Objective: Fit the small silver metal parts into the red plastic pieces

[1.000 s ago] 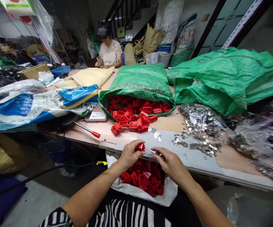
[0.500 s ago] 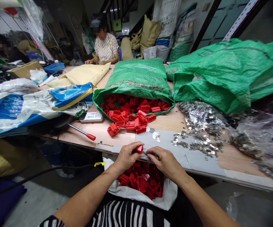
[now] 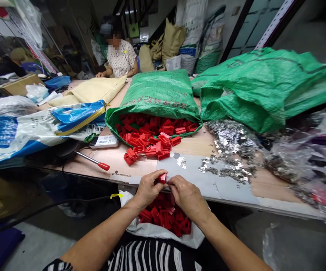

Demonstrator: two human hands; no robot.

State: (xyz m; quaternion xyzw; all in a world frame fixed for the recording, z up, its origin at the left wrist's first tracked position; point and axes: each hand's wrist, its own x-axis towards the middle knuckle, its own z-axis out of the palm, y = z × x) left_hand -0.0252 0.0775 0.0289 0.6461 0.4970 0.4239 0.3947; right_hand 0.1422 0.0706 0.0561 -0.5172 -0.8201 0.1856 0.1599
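Between thumb and fingers, my left hand (image 3: 148, 188) pinches a small red plastic housing (image 3: 162, 178) at the table's front edge. My right hand (image 3: 185, 194) is closed close against its right end, its fingers around a thin metal tool whose grip is hidden; little of it shows now. Below both hands, a white sack (image 3: 198, 237) in my lap holds many red plastic parts (image 3: 165, 218). More red housings (image 3: 158, 146) spill onto the table from the mouth of a green woven bag (image 3: 163, 88).
Small metal pieces (image 3: 236, 169) lie scattered on the right beside clear plastic bags. A red-tipped lever (image 3: 103, 166) juts out at the left front, near a white box-shaped device (image 3: 104, 141). Another green bag (image 3: 253, 90) lies behind. Across the table sits a co-worker (image 3: 122, 56).
The right hand has moved in closer to the red housing, so the metal tool's shaft is now mostly covered. The whole view has shifted slightly, with things appearing further left.
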